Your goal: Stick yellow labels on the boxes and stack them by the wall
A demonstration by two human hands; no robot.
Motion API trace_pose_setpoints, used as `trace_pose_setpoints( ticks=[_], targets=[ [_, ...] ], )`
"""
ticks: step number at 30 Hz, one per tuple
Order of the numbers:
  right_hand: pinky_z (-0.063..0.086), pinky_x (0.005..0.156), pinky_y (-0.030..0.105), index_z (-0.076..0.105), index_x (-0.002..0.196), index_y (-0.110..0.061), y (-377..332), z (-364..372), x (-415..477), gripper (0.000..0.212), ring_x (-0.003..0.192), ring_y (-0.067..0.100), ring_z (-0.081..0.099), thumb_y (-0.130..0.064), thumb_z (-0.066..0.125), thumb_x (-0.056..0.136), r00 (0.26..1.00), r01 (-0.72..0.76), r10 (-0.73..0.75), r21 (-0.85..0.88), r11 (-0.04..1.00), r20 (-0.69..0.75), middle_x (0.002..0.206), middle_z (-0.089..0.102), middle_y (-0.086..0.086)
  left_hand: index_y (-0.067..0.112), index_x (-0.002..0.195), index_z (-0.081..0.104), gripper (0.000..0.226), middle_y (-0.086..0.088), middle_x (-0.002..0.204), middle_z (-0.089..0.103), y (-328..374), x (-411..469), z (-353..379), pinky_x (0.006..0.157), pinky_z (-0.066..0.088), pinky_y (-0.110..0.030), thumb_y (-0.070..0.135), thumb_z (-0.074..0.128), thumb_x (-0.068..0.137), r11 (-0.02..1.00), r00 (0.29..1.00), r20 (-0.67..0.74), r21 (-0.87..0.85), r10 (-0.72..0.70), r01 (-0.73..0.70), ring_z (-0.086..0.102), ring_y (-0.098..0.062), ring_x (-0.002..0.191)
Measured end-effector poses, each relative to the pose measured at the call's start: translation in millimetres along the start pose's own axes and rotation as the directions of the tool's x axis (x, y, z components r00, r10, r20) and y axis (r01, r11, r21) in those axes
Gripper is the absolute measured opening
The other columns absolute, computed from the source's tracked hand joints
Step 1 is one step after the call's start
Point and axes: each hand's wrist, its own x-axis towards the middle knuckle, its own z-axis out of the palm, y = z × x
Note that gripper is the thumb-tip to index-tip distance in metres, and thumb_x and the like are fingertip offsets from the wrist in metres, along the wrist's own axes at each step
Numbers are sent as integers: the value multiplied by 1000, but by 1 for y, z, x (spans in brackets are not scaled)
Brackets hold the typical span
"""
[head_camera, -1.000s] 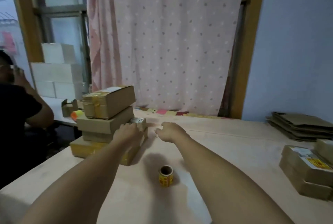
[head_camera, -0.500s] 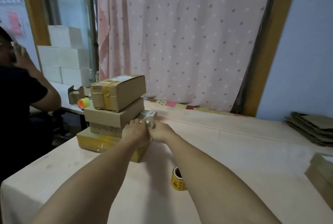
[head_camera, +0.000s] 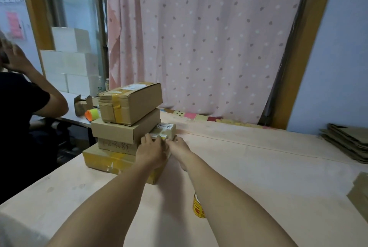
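A stack of taped cardboard boxes (head_camera: 127, 127) stands at the table's far left, its bottom box (head_camera: 103, 159) wrapped in yellow tape. A small box with a white handwritten label (head_camera: 166, 129) lies on that bottom box, against the stack's right side. My left hand (head_camera: 151, 151) grips the small box's near end, fingers curled over it. My right hand (head_camera: 178, 146) pinches the same end from the right, where a bit of yellow shows. The roll of yellow labels (head_camera: 198, 207) stands on the table, partly hidden behind my right forearm.
A person in black (head_camera: 22, 119) sits at the left by another desk with an orange-and-yellow roll (head_camera: 92, 114) and white boxes (head_camera: 69, 63). Flattened cartons (head_camera: 348, 141) lie at the far right, more cardboard (head_camera: 360, 193) at the right edge. The table (head_camera: 258, 177) is pale wood.
My right hand has moved left to meet my left hand at the small box. The view has swung closer to the stack, and the boxes on the right have slid out of view.
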Motion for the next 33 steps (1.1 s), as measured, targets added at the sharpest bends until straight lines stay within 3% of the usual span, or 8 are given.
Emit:
trace_pose_setpoints(
  ticks=[5,9,11,14,17,22,29,33],
  targets=[
    [49,94,32,50,126,-27,5,-1,6,25,108,21,60,-34,52,102,1000,-27,28,121,992,-6,119,62,1,22,133,43,46,-18,133,38,16,-7,13,98,40,-40,28,56,90,981,994,-22,-165,-103,98,40,-38,120],
    [55,101,42,64,129,-21,18,8,22,56,105,21,69,-47,53,81,999,-7,13,201,980,-32,117,73,1,20,116,48,27,-14,132,34,27,-9,14,93,40,-43,30,54,92,925,990,-40,-362,-139,115,41,-39,118],
    [56,91,35,66,128,-22,21,4,19,54,96,17,67,-47,54,81,997,-12,26,199,980,-68,117,72,3,16,108,52,20,-11,124,34,30,-10,14,85,37,-37,30,55,94,885,988,-74,-457,-137,89,45,-35,111],
    [47,65,26,65,122,-21,23,-10,2,29,75,15,59,-36,56,98,993,-16,47,269,963,-107,107,70,5,12,101,54,16,-6,117,32,37,-17,14,78,39,-32,26,59,95,785,982,-113,-618,-153,51,52,-25,91],
    [49,68,32,62,112,-32,28,-19,-7,18,89,21,62,-39,60,95,993,-23,57,311,950,-100,116,70,3,12,100,49,27,-4,116,32,44,-23,11,80,44,-35,32,66,95,647,950,-109,-754,-294,114,53,-22,86],
    [52,68,33,62,96,-30,31,-42,-25,17,102,31,73,-42,67,84,996,18,11,304,952,-93,111,73,6,8,110,47,39,-8,123,37,72,-29,1,85,45,-39,23,76,88,436,861,-29,-870,-508,228,53,-28,96],
    [59,73,32,53,114,-18,37,-94,-61,39,96,24,75,-33,77,89,992,69,-29,332,941,-125,115,71,7,15,107,50,46,-1,112,44,113,-48,-24,81,52,-38,8,83,76,270,897,-44,-959,-441,86,54,-21,92],
    [56,82,35,50,108,-21,37,-137,-90,34,96,19,66,-34,72,85,923,173,-100,168,970,-372,110,64,1,18,103,53,44,-2,99,53,128,-58,-35,66,54,-37,-10,69,73,182,946,-5,-982,-324,58,60,-26,91]
  ],
)
